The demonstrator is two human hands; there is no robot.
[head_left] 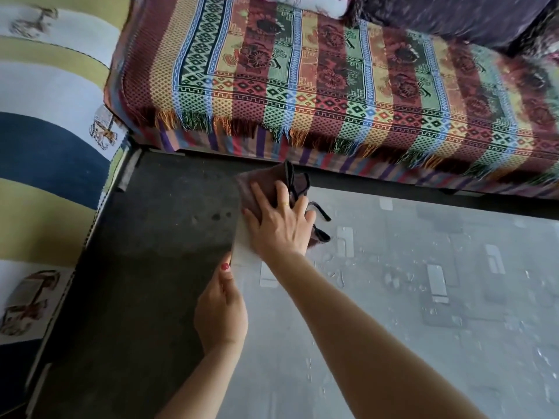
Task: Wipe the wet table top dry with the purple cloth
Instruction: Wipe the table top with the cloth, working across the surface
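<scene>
Right now the purple cloth (260, 189) lies bunched on the far part of the table (393, 297), close to its far edge, with a dark-trimmed corner sticking up and more black edging trailing out to the right. The right hand (279, 220) lies flat on top of it, fingers (284, 192) straight and spread apart, palm pressing the cloth down onto the surface. A thin ring shows on one finger. Just nearer the camera, the left hand (220, 309) rests at the boundary where the dark, dull end of the table top meets the pale glossy part; its thumb with a red nail points forward, while the other fingers are hidden beneath the hand, so whether they are apart or together cannot be told. Off to the right, the glossy surface carries scattered droplets and streaks of water, along with blurred reflections. Beyond the table stands a sofa (332, 86) draped in a fringed, striped woven throw (242, 95), a dark cushion (453, 16) at the top. On the left lies a carpet (45, 146) in blue, white and yellow-green bands.
</scene>
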